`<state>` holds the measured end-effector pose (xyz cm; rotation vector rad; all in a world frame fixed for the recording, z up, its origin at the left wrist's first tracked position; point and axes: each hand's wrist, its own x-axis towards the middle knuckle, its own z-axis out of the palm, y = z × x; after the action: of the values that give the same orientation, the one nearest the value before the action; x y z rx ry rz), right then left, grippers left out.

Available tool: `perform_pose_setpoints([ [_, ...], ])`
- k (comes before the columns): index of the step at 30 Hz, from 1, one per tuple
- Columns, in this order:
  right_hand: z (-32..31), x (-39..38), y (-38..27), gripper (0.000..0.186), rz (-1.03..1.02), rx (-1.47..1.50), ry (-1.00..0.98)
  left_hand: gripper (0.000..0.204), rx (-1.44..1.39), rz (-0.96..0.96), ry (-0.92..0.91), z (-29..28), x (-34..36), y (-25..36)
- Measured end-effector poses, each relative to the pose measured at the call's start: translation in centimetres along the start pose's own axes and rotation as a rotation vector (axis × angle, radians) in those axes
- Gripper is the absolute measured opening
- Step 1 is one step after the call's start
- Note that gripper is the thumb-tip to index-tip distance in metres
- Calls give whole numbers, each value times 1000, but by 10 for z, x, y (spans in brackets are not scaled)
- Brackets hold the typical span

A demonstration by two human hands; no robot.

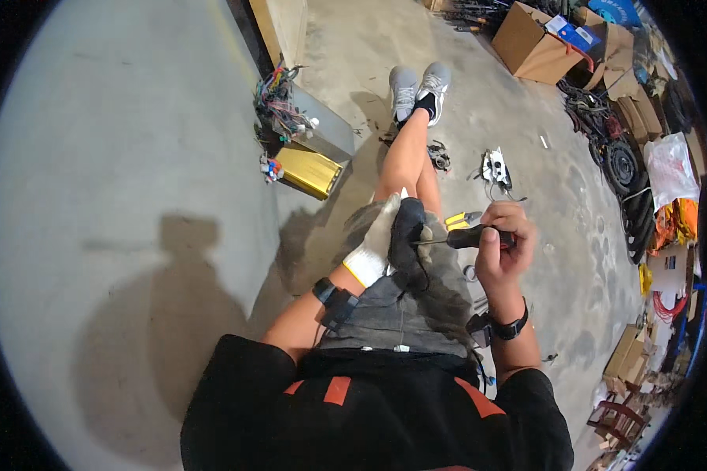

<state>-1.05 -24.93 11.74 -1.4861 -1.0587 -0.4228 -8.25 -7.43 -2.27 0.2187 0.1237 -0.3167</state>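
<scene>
My left hand, in a whitish work glove with a yellow cuff edge, is closed around a long black part held above my lap. The part has a rounded outline, but I cannot make out its exact kind. My bare right hand grips the dark handle of a screwdriver. The screwdriver's thin shaft points left, and its tip meets the black part's right side. Just beyond the handle lies a yellow-and-black hand tool, partly hidden.
To the left, a gold metal box and a bundle of coloured wires lie by a grey metal case. A white and black part rests on the concrete floor. Cardboard boxes, cables and a small wheel crowd the right side.
</scene>
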Motion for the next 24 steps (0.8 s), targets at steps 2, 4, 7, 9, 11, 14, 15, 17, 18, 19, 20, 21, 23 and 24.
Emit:
perform_pose_setpoints([
  [2,0,1,1,14,0,-16,-34,81,29,17,-86,-6,7,-2],
  [4,0,-2,-4,14,73,-52,-136,79,-27,0,-92,-10,8,-7],
  [7,0,-12,-4,13,134,64,-163,80,-69,43,13,-18,12,-12],
  [9,-11,-18,-5,9,192,51,-181,80,11,24,25,-20,16,-16],
  [11,-19,-14,-3,7,169,48,-59,80,-12,-36,-15,-23,15,-12],
  [14,-26,1,11,8,144,-35,125,77,32,-27,-64,-16,11,-14],
  [15,-27,3,17,7,148,-17,145,75,-11,70,86,-19,16,-17],
  [17,-24,4,15,7,172,-46,130,73,-54,168,235,-29,20,-18],
  [18,-24,3,15,8,198,-80,116,70,-29,147,237,-30,20,-17],
  [19,-25,-1,22,8,181,-83,100,67,-5,126,240,-30,21,-17],
  [20,-25,-2,24,8,182,-86,102,67,-5,123,239,-31,21,-18],
  [21,-24,-2,25,8,157,-118,82,66,94,148,219,-31,21,-18],
  [23,-22,-2,26,9,132,-126,60,65,192,174,200,-33,20,-19],
  [24,-22,-1,27,9,133,-125,60,66,162,171,186,-30,20,-18],
])
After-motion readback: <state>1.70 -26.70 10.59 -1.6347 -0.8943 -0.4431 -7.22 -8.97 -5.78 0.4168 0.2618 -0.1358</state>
